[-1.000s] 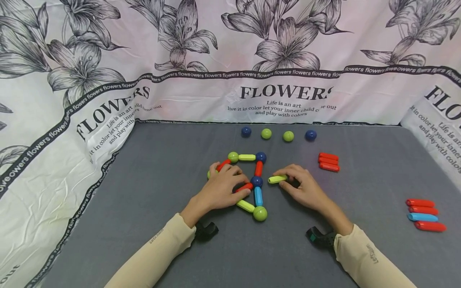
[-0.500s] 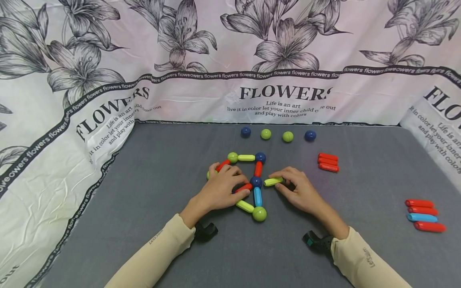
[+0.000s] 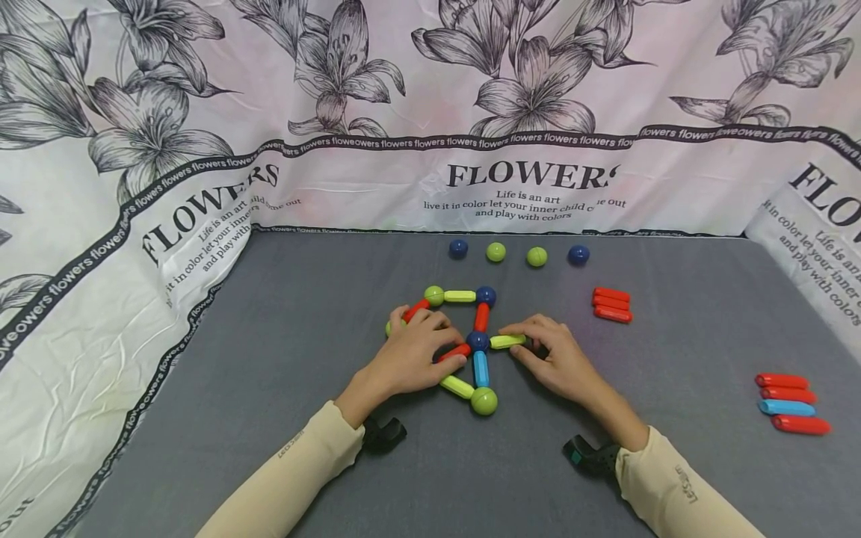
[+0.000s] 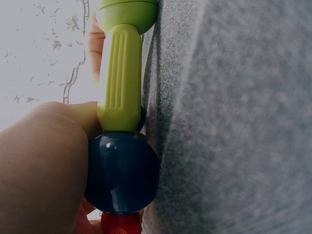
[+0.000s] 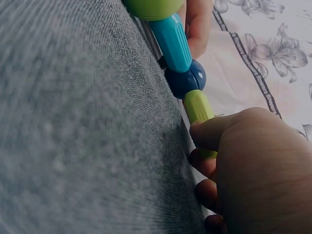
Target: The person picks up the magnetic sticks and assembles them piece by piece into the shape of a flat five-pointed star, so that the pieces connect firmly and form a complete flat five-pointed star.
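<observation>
On the table lies a joined frame of magnetic rods and balls. At its right side a dark blue ball (image 3: 478, 341) links a red rod (image 3: 481, 317) above and a light blue rod (image 3: 480, 369) below. My right hand (image 3: 563, 359) pinches a yellow-green rod (image 3: 506, 341) between thumb and fingers, its free end right at the blue ball; the right wrist view shows that rod (image 5: 197, 105) meeting the ball. My left hand (image 3: 413, 355) lies over the frame's left part, with thumb and forefinger about another red rod (image 3: 457, 351). The palm hides part of the frame.
Along the back stand loose balls: two dark blue, one of them the left ball (image 3: 458, 249), and two green, such as this green ball (image 3: 537, 257). Several red rods (image 3: 612, 305) lie behind my right hand. Farther right are more red rods (image 3: 800, 424) and a blue rod (image 3: 787, 408).
My right hand has moved left with the yellow-green rod, bringing its end from a short way off up to the dark blue ball. The left hand stays in place.
</observation>
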The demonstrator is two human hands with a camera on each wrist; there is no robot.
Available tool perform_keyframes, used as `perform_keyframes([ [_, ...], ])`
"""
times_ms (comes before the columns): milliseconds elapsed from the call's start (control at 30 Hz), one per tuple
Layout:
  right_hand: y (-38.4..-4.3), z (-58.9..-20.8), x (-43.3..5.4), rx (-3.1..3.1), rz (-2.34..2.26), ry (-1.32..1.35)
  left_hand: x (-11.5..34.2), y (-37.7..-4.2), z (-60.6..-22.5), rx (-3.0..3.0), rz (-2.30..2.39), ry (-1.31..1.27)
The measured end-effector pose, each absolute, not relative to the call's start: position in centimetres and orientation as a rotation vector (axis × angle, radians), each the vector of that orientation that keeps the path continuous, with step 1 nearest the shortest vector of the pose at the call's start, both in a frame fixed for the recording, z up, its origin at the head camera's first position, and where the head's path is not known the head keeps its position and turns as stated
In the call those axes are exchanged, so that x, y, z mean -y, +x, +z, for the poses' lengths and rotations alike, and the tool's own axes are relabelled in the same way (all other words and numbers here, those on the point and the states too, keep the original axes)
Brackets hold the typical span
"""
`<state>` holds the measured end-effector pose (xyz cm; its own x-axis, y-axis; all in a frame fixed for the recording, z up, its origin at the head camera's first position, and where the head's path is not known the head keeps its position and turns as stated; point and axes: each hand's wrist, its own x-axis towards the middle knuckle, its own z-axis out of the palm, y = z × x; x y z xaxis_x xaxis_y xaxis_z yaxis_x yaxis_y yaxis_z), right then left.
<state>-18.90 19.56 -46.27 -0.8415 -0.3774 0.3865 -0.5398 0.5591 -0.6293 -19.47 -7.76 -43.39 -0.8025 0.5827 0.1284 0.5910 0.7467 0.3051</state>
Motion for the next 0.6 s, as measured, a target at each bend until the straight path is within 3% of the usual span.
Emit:
perform_keyframes([
  [600, -18.92, -46.47, -19.8, 2.562, 1.183, 0.765, 7.74, -19.39, -43.38, 2.924, -0.514, -0.972],
])
